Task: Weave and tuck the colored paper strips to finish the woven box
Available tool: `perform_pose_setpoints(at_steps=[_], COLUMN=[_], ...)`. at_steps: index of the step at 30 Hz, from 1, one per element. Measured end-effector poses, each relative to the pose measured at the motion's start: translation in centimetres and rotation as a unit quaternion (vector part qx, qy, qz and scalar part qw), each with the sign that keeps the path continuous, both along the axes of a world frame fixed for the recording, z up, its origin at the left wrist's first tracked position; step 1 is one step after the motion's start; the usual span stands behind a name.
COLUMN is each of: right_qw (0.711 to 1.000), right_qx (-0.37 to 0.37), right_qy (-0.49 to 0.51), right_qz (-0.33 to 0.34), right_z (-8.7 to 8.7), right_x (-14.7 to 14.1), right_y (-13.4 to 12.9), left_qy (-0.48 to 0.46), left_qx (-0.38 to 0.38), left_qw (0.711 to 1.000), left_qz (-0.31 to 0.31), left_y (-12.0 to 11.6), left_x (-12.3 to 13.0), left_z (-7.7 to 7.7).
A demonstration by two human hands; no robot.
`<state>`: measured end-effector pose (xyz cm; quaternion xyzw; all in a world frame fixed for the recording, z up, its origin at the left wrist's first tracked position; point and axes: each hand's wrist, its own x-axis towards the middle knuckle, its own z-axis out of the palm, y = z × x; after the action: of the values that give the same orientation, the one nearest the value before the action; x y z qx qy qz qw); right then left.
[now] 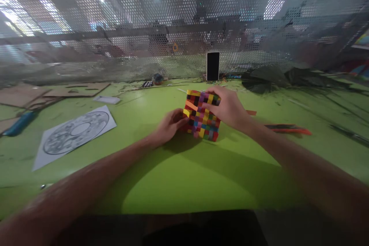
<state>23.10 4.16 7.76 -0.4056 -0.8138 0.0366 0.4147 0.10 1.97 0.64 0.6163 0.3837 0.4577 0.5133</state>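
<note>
A square mat woven from many-coloured strips (203, 123) is held tilted up just over the green table, near the middle of the view. My left hand (170, 125) grips its left edge, thumb in front and fingers behind. At the mat's upper right, my right hand (229, 105) is closed on the weave, with its fingertips on the front. An orange strip (191, 105) and a yellow strip end (186, 112) stick out from the weave near the left edge. What the fingers behind the mat do is hidden.
The green table (184, 184) carries a printed sheet (79, 130) at left, cardboard pieces (76, 89), a blue tube-like object (20, 123), red-orange strips (288, 128) and dark leaves (265, 78) at right. A phone (213, 66) stands before the perforated metal screen (129, 34).
</note>
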Motion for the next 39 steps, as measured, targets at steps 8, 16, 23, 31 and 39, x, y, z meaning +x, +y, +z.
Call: perform_pose_setpoints(at_steps=[8,16,23,31,39], right_qw=[1.000,0.991,0.964,0.962,0.960], right_qx=[-0.002,0.082,0.219,0.209,0.195], right_qy=[-0.012,-0.095,-0.147,-0.170,-0.184], right_qz=[0.020,0.039,0.015,0.038,0.077], right_z=[-0.6,0.0,1.1,1.0,1.1], right_x=[0.2,-0.1,0.0,-0.5,-1.2], right_y=[0.5,-0.9,-1.7,-2.6,-3.0], left_qy=[-0.011,-0.021,0.024,0.203,0.168], left_qx=[-0.030,0.043,0.236,0.422,0.348], left_qw=[0.999,0.998,0.967,0.881,0.919], left_qz=[0.017,-0.051,-0.089,0.076,0.085], left_y=[-0.2,0.1,0.0,-1.9,-2.6], left_x=[0.1,-0.3,-1.6,-0.2,0.4], left_z=[0.7,1.3,3.5,5.3,4.7])
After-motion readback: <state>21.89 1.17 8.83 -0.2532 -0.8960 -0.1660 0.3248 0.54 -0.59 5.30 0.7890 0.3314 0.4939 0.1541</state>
